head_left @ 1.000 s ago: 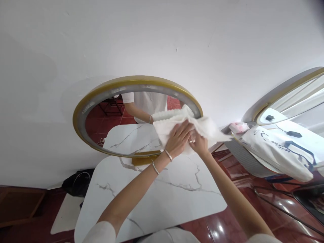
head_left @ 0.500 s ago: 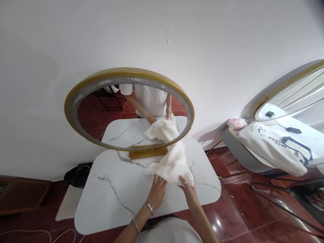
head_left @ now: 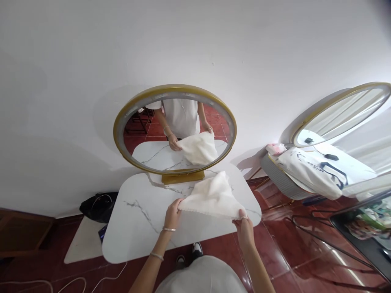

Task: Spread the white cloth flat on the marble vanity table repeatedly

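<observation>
A white cloth (head_left: 212,197) is stretched between my two hands over the white marbled table (head_left: 131,228). My left hand (head_left: 173,212) pinches its near left corner. At the near right corner, my right hand (head_left: 243,223) grips the cloth with the thumb on top. The near edge runs nearly straight between the hands, while the far part rises in loose folds. Behind the cloth stands an oval mirror (head_left: 175,88) with a gold frame on a gold base (head_left: 182,178). Its glass reflects both hands and the cloth.
To the right, a second table (head_left: 276,179) carries a white printed cloth bag (head_left: 308,173) and a tissue pack (head_left: 275,148), beside another gold-framed mirror (head_left: 336,104). A black bag (head_left: 99,206) lies at the left by the wall. Cables (head_left: 111,278) cross the red tiled floor.
My hands have moved apart, and the bunched cloth is now spread wider between them. My left hand has gone from lying flat at its edge to gripping a corner. The view has shifted.
</observation>
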### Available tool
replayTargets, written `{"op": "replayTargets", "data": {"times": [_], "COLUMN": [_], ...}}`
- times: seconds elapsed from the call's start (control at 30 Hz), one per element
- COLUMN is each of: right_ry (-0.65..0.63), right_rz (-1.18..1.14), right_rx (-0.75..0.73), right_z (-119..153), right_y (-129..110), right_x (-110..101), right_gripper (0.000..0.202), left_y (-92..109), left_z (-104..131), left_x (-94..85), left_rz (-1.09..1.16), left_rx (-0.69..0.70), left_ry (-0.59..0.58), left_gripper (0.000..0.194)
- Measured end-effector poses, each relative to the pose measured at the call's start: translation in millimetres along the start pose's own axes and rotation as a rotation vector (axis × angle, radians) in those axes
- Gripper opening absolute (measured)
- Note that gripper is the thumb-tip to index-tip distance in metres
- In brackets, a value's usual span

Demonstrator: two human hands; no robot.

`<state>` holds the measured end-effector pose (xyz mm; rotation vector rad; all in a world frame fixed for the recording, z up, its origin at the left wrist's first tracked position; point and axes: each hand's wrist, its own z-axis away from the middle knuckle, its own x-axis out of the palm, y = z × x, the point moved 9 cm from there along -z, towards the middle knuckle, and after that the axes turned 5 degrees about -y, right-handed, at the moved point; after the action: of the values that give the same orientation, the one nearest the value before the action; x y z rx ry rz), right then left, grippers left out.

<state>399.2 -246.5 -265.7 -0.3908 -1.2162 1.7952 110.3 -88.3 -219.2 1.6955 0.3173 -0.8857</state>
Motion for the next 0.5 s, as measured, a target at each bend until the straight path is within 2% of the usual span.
{"op": "replayTargets", "data": {"times": [0.13, 0.27, 0.37, 0.5], "right_ry": [0.034, 0.026, 0.061, 0.065], "right_rz": [0.074, 0.061, -0.021, -0.037], "right_rx": [-0.010, 0.014, 0.015, -0.020], "right_z": [25.2, 52.3, 75.3, 96.0], "right_y": [0.4, -10.1, -35.3, -82.2], "right_x": [-20.2, -49.1, -74.4, -96.0], "right_gripper": [0.047, 0.049, 0.045, 0.037], "left_y": [9.0, 27.2, 45.3, 74.3], "left_z": [54.2, 99.9, 114.8, 112.9], "left_x": [-20.7, -25.2, -26.6, -34.2], "left_rz": [0.066, 0.180, 0.288, 0.476], "left_rx": [0.021, 0.011, -0.012, -0.058], "left_ry": [-0.043, -0.123, -0.190, -0.260], "left_gripper": [0.059, 0.062, 0.059, 0.044]}}
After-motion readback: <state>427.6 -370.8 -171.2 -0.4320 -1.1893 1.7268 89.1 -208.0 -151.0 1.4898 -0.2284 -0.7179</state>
